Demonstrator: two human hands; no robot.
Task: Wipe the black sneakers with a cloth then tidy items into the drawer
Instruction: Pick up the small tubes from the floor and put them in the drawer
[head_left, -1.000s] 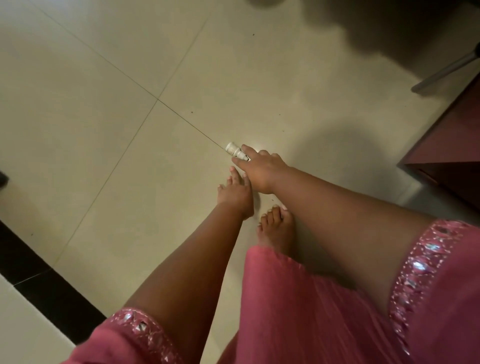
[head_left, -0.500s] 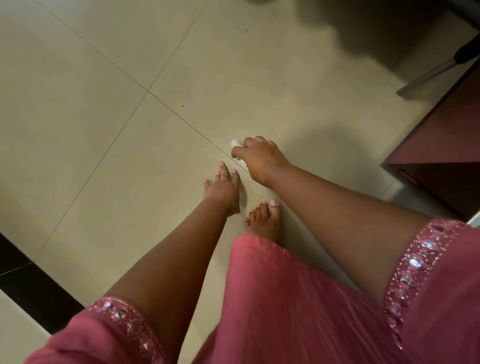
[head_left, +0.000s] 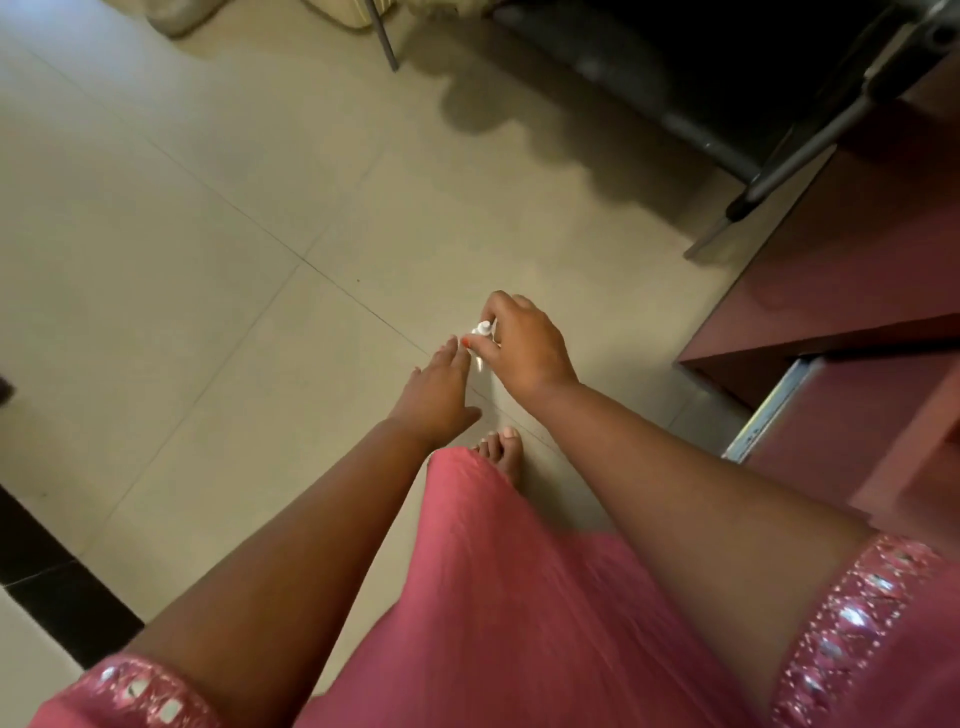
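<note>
My right hand (head_left: 524, 351) is curled around a small white bottle (head_left: 482, 330), whose cap sticks out past my fingers, above the tiled floor. Just to its left, my left hand (head_left: 439, 392) stretches out flat with fingers apart and holds nothing, its fingertips close to the bottle. A maroon wooden drawer (head_left: 852, 431) stands pulled out at the right edge, with its metal rail (head_left: 769, 405) showing. No sneakers or cloth are in view.
A maroon cabinet top (head_left: 831, 291) sits above the drawer at the right. A black chair with metal legs (head_left: 779, 171) stands at the back right. Beige floor tiles (head_left: 208, 260) spread left, with a black strip (head_left: 47, 582) at the lower left. My bare foot (head_left: 501, 449) is below my hands.
The view has tilted up and right, bringing in the chair and the open drawer. My right hand has lifted with the bottle and my left hand has stayed beside it.
</note>
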